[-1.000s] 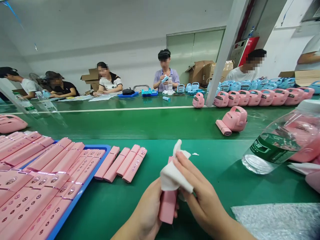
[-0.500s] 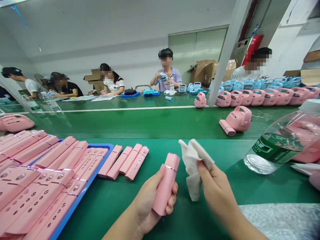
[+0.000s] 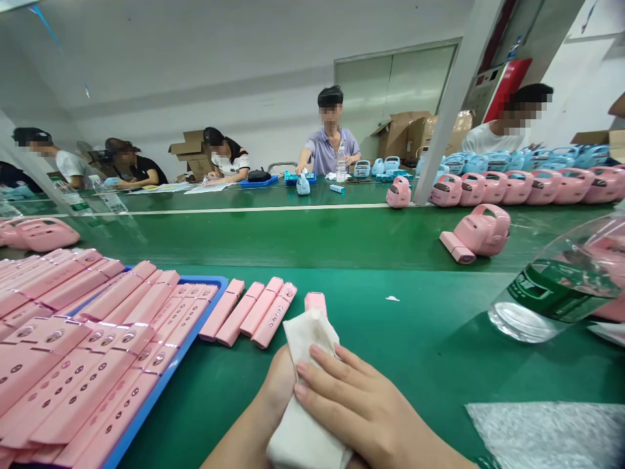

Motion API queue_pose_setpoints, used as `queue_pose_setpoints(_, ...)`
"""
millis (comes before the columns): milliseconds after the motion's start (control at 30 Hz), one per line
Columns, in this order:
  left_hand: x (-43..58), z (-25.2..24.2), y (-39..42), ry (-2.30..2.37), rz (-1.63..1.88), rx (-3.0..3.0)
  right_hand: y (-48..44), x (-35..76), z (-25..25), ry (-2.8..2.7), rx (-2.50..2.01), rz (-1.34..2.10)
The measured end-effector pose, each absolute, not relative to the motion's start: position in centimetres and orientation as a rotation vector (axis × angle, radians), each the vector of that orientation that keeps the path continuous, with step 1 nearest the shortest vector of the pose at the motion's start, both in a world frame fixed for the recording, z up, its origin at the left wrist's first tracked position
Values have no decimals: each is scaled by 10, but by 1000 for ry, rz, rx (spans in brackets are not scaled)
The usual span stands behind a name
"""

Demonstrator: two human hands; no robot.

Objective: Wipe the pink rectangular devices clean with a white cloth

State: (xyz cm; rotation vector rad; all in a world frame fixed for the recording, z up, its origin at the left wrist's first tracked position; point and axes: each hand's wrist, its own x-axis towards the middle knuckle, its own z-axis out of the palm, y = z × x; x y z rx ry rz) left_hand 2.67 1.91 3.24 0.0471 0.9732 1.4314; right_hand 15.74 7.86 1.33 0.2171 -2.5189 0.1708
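Both hands [image 3: 336,404] wrap one cloth [image 3: 307,391] around one pink bar [image 3: 315,302].

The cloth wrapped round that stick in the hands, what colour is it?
White, plain with no pattern. The cloth shows in the head view, covering most of the pink stick.

White wiping cloth [image 3: 305,391], lower centre: soft, matt, woven-looking fabric, wrapped over a pink stick-shaped casing [image 3: 315,302] of smooth, satin-finished plastic. Pink casings [image 3: 97,345] at lower left: the same smooth plastic, laid in a glossy blue plastic tray [image 3: 195,326]. Green table surface [image 3: 415,339]: matt; water bottle [image 3: 551,293] at right: clear glossy plastic.
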Motion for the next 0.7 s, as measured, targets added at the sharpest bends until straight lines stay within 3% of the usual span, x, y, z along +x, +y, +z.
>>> queue_pose_setpoints(100, 32, 41, 18, 964, 1450, -52, 83, 158, 10, -2396, 71, 399)
queue_pose_setpoints(233, 42, 50, 16, 851, 1619, 23, 87, 162, 6, -1991, -549, 1051)
queue_pose_setpoints(333, 42, 52, 15, 858, 1615, 0, 86, 162, 7, -1703, -903, 1241)
queue_pose_setpoints(700, 39, 52, 14, 843, 1577, 1, 79, 158, 5, -1395, -779, 1689)
